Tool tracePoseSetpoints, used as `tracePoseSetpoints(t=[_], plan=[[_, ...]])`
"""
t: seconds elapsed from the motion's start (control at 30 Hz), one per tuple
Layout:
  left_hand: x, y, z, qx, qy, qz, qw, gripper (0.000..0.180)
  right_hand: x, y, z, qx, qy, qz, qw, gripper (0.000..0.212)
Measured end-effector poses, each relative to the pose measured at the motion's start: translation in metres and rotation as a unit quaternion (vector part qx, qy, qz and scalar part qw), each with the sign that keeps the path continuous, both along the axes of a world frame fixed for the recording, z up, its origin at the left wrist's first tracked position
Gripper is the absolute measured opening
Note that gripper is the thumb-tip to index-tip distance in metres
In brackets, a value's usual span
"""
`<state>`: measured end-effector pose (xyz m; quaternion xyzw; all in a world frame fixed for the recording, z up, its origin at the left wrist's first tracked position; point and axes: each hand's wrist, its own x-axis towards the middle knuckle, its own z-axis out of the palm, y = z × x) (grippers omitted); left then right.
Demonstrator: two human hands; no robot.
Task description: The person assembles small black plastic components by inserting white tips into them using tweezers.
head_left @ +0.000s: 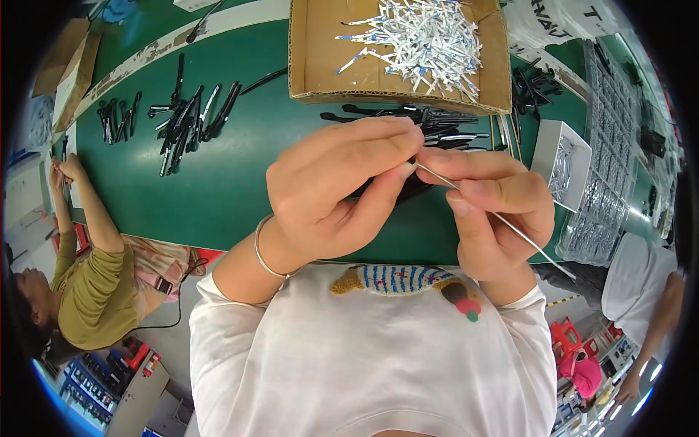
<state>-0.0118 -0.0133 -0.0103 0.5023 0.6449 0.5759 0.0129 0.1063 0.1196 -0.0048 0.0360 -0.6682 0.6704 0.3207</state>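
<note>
My left hand (331, 191) and my right hand (491, 211) meet above the near edge of the green table (240, 182). A thin silver metal rod (535, 247) runs through my right fingers and slants down to the right; its upper tip sits at my left thumb and forefinger. My left fingers are pinched on a small black part (404, 191), mostly hidden behind them. A silver bangle (263, 258) circles my left wrist.
A cardboard box (313, 58) of white and blue strips stands at the back. Black pen-like parts (186, 120) lie in piles left and centre. A white tray (564, 164) of metal rods and clear bags sit at right. People sit at left and right.
</note>
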Motion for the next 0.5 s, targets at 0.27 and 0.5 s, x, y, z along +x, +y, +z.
tracePoseSetpoints(t=[0.27,0.5], plan=[[-0.001,0.007,-0.004,0.029,0.085,0.046,0.995,0.026,-0.001,-0.002,0.011,0.134,-0.031,-0.079,0.987,0.017],[-0.004,0.01,-0.003,0.004,0.158,0.06,0.986,0.027,-0.005,0.002,0.011,0.135,-0.037,-0.093,0.986,0.017]])
